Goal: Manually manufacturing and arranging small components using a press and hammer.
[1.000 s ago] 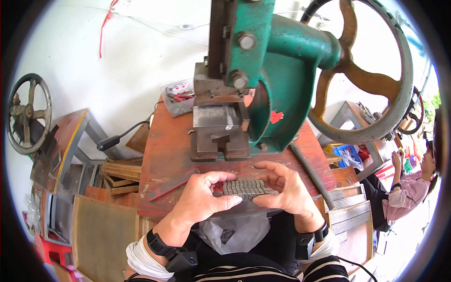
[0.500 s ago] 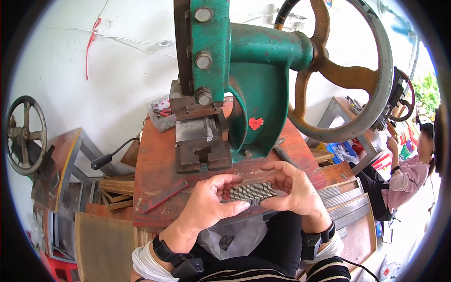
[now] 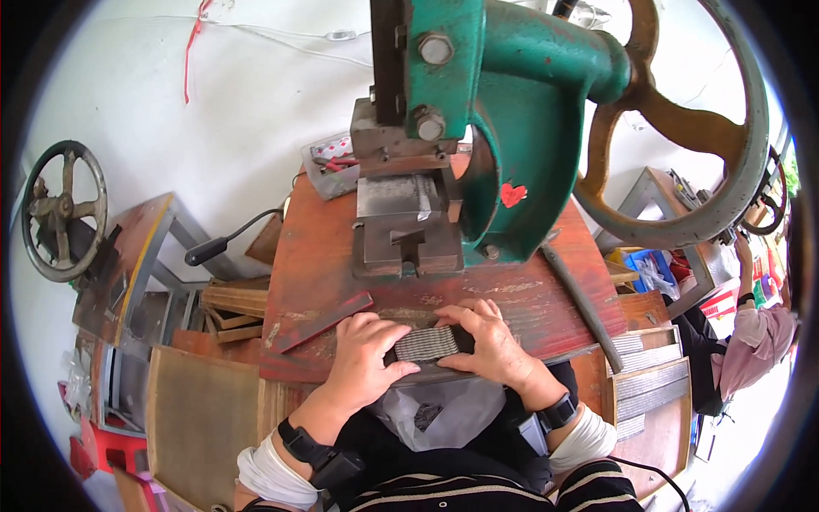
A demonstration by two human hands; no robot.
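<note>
- One block of small metal pieces, head view, is sitting right between the left hand and the right hand, over by the near edge of the red table.
- Both hands are curled in with thumb and fingers gripping it, one at each end. Can't tell if every fingertip is really pressing, or if it's flat on the wood or lifted a hair.
- Long axis goes pretty much left to right, roughly along that near edge, so each hand has a short end. Neither is clearly nearer.
- Straight out past the fingers, well apart from the block, is the steel bed of the big green press.
- Off to the left there's a red bar lying at a slant; a long metal rod is over on the right.
- Below the table edge hangs a whitish plastic bag.
</note>
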